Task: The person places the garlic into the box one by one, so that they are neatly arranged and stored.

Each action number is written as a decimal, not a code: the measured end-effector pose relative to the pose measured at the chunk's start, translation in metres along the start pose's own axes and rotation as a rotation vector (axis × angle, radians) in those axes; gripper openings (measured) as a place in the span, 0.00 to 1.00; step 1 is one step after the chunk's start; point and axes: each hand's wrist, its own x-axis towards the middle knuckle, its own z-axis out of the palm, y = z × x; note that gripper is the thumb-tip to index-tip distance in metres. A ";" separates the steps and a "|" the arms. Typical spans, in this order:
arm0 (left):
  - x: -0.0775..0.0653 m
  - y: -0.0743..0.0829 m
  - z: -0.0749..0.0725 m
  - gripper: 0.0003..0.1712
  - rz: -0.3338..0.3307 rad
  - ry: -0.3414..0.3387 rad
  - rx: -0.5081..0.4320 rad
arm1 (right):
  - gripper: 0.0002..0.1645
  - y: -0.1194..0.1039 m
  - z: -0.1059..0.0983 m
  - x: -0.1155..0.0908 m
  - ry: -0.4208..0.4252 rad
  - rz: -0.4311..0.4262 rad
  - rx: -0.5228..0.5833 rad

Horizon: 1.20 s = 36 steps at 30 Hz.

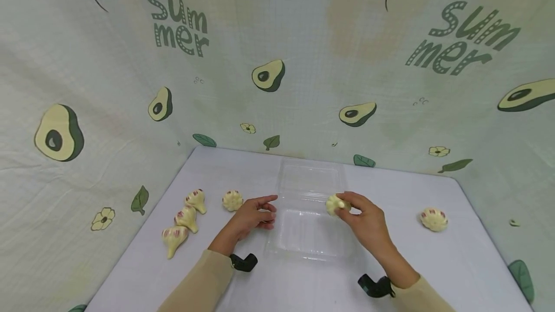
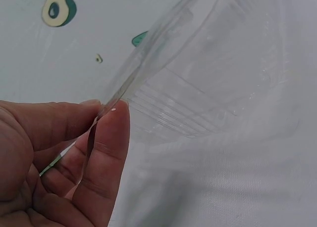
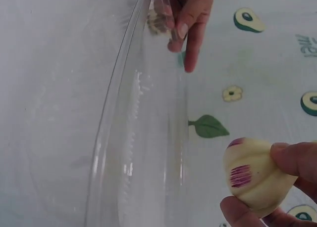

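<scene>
**One garlic bulb [image 1: 333,203] and one clear container [image 1: 299,235], each in a pinch**

We see our right hand [image 1: 368,223] clamped on the garlic bulb, thumb on one side and fingers on the other, with purple streaks showing. Our left hand [image 1: 249,215] is closed too, thumb and fingers together on the container's clear edge. To do this step well, we judge it best to keep the left pinch light and steady, so the thin plastic neither slides nor buckles, and to carry the bulb in by its sides, lowering it fully before the fingers part; dropped, it may roll.

Held at our right fingertips, the bulb is by the container's right side, near the crease between its two halves; we cannot tell how high it hangs. Just left of our left grip rests a round bulb [image 1: 232,201]; farther left lie three stemmed bulbs [image 1: 186,218] in a row; well to the right of our right grip sits a lone bulb [image 1: 433,219]. A white table [image 1: 390,187] lies beneath, an avocado-print cloth [image 1: 312,28] beyond.
</scene>
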 end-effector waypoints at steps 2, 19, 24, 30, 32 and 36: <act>-0.001 0.000 0.001 0.36 -0.002 0.001 -0.001 | 0.22 -0.004 0.006 0.000 -0.004 0.003 0.018; -0.001 0.002 0.004 0.36 -0.027 0.025 0.021 | 0.20 -0.016 0.054 0.007 -0.129 0.119 0.223; -0.001 0.000 0.003 0.36 -0.023 0.026 0.029 | 0.21 -0.018 0.071 0.008 -0.172 0.134 0.317; -0.001 -0.001 0.003 0.35 -0.018 0.024 0.022 | 0.20 -0.016 0.090 0.010 -0.188 0.100 0.249; -0.001 -0.001 0.003 0.35 -0.015 0.023 0.023 | 0.20 -0.015 0.095 0.011 -0.180 0.080 0.213; -0.001 -0.001 0.002 0.35 -0.010 0.014 0.022 | 0.20 -0.015 0.103 0.013 -0.164 0.049 0.153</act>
